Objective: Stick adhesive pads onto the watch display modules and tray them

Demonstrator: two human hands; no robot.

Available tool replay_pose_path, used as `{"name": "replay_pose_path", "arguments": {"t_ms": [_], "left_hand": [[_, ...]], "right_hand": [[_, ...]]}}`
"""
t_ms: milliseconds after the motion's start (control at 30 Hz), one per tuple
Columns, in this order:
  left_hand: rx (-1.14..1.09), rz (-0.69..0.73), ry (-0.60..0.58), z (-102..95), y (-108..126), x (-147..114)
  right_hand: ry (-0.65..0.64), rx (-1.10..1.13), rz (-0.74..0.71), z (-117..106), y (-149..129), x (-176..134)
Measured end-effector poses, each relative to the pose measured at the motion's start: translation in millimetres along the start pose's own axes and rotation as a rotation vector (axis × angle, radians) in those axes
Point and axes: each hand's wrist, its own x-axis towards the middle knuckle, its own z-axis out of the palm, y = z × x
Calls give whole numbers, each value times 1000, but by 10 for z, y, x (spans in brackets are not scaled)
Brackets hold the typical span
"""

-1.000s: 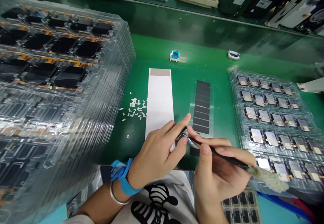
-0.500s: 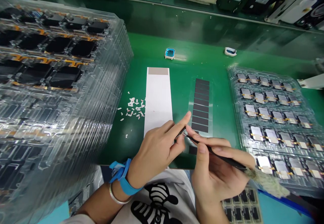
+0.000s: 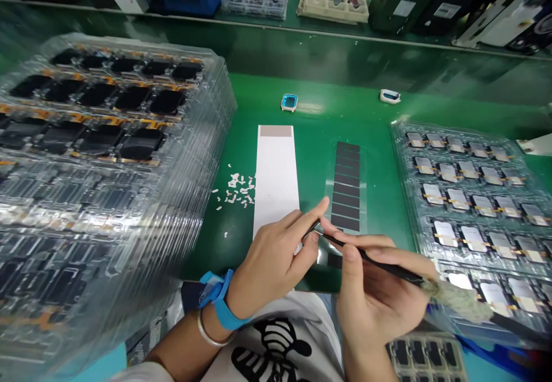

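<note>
My left hand (image 3: 280, 249), with a blue strap and a metal bangle at the wrist, pinches a small dark flat piece (image 3: 310, 229) between thumb and fingers. What kind of piece it is, I cannot make out. In my right hand (image 3: 379, 290) is a slim black tool (image 3: 383, 264) held like a pen, its pale tip touching or very near the dark piece. A pale, fuzzy wrapping (image 3: 463, 301) covers the tool's rear part. Just beyond my fingers lies a clear sheet with dark rectangular strips (image 3: 347, 189). A long white card (image 3: 276, 175) lies partly behind my left hand.
Stacked clear trays of black screens (image 3: 172, 100) rise at the left. Another tray (image 3: 470, 198) of silvery parts stands at the right. White scraps (image 3: 237, 189) lie beside the card. Two small watch-like frames (image 3: 289, 102) sit farther back, below a shelf holding boxes and trays.
The view has tilted up slightly and shifted, so everything sits lower and a little to the right, with more of the shelf showing. Both hands keep nearly the same grip.
</note>
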Motion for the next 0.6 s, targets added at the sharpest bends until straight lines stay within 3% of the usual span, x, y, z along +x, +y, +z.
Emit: {"name": "replay_pose_path", "arguments": {"t_ms": [200, 333, 467, 600], "left_hand": [[-59, 14, 30, -2, -34, -26], [-112, 22, 36, 2, -80, -72], [-191, 41, -25, -9, -139, -129], [-213, -18, -62, -3, -142, -118]], "right_hand": [[40, 57, 78, -11, -44, 10], [18, 75, 106, -132, -32, 35], [-171, -167, 195, -234, -41, 68], [-366, -182, 272, -202, -30, 102]]}}
